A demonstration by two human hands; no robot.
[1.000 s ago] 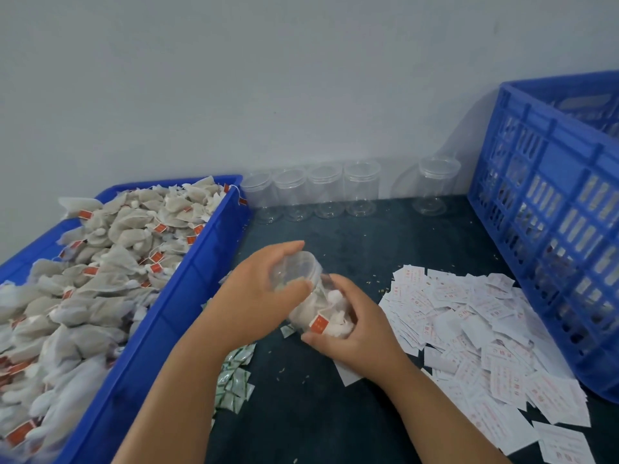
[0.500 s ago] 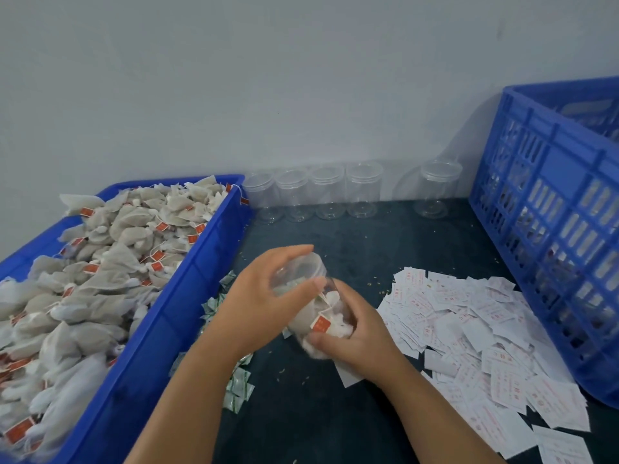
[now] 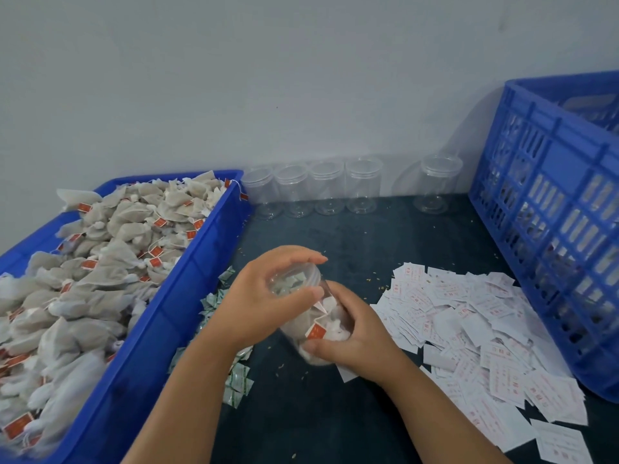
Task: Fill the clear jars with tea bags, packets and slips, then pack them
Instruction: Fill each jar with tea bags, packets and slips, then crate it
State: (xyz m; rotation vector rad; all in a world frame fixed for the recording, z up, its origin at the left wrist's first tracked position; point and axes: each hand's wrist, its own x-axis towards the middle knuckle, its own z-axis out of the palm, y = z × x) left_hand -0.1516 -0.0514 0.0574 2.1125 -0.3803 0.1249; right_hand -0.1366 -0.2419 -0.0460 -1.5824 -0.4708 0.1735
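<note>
- Blue plastic tray (image 3: 187, 279), heaped with tea bags (image 3: 110, 262), is set at the left, and a blue slotted crate (image 3: 552, 229) at the right.
- White slips (image 3: 485, 329) are spread over the dark table (image 3: 335, 413) beside the crate.
- Five empty jars (image 3: 328, 192) are lined up by the wall.
- A tilted clear jar (image 3: 321, 323), packed with tea bags, is held between tray and slips. Its top is gripped by the curled left hand (image 3: 264, 303) and its body by the curled right hand (image 3: 355, 339).
- Green packets (image 3: 237, 380) are scattered beside the tray.

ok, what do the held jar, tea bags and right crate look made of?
Jar: clear glossy plastic, probably; contents show through. Tea bags: matte off-white filter paper or mesh, unclear which; crumpled, soft. Crate: blue moulded plastic, slight sheen; slotted walls.
</note>
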